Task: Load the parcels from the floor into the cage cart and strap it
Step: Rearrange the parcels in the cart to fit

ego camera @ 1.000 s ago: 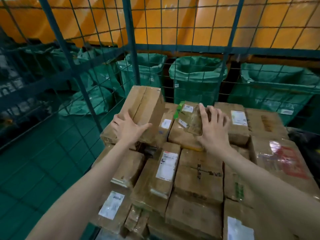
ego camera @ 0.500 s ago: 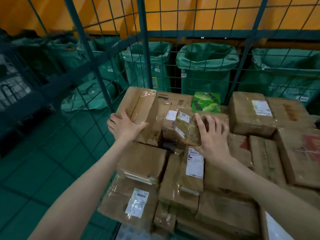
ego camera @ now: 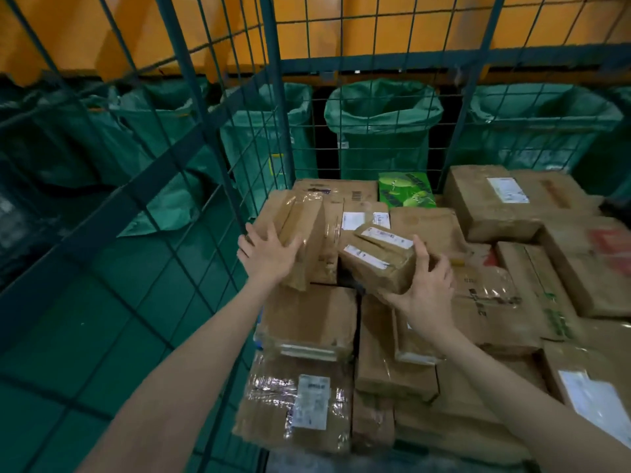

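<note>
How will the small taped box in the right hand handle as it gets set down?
The small taped box is probably light: the right hand carries it alone. Its glossy tape could be slippery. Held tilted, it may tip unless set flat on the parcels.

— What do you see out past the mesh?

— A row of green sacks, each hung open at the mouth. One stands straight ahead of me (ego camera: 382, 131), another to my right (ego camera: 543, 128), a third a little to my left (ego camera: 269, 131).

— And further left?

— More green sacks (ego camera: 160, 199), slumped and crumpled rather than upright (the dim corner beyond them is too dark for me to read). I look at all of it through wire.

— Above them?

— An orange wall (ego camera: 375, 22), running the whole width behind the sacks.

— Underfoot?

— A green floor (ego camera: 102, 336), marked off in squares, on my left.
</note>
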